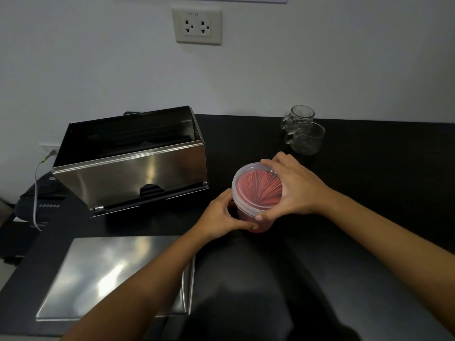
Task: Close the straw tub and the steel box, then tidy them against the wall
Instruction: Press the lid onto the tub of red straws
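A clear plastic straw tub (253, 193) full of red straws stands on the black counter (369, 193), right of centre. A translucent lid lies on its rim. My right hand (293, 188) rests over the lid's right side, fingers curled around the edge. My left hand (226, 212) grips the tub's lower left wall. The steel box (133, 173) stands open at the left, tilted, its dark inside showing. Its flat steel lid (110, 274) lies apart on the counter in front of the box, under my left forearm.
Two glass mugs (302, 134) stand at the back right near the white wall (295, 70). A wall socket (197, 27) sits above the counter. Left of the counter a grey cable (37, 183) hangs over dark equipment.
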Demonstrator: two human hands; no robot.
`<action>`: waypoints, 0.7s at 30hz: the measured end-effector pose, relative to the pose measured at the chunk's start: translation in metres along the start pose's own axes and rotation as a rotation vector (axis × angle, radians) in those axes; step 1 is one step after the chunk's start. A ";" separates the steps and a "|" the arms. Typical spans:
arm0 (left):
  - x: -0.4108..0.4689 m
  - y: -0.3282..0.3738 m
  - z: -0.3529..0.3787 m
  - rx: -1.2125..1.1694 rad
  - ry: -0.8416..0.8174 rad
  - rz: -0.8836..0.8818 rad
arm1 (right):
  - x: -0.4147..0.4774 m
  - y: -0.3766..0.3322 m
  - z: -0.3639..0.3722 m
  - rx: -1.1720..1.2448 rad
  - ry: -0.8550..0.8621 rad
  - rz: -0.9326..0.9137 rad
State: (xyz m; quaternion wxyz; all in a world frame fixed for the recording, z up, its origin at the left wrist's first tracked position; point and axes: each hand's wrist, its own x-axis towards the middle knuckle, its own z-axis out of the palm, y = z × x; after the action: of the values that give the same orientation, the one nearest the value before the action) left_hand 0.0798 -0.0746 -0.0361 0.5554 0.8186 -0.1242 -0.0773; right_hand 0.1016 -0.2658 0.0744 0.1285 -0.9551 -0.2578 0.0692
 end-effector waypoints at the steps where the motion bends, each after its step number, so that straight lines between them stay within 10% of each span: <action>1: 0.000 -0.001 0.001 0.000 0.003 0.002 | -0.001 0.000 0.002 0.015 0.018 0.002; 21: -0.004 0.011 -0.003 0.102 -0.035 -0.075 | -0.005 0.006 0.013 0.295 -0.049 0.075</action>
State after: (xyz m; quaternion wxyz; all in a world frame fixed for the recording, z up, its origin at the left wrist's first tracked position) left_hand 0.0752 -0.0741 -0.0252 0.5075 0.8484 -0.1070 -0.1059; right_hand 0.0979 -0.2704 0.0610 0.2582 -0.9329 -0.2121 0.1342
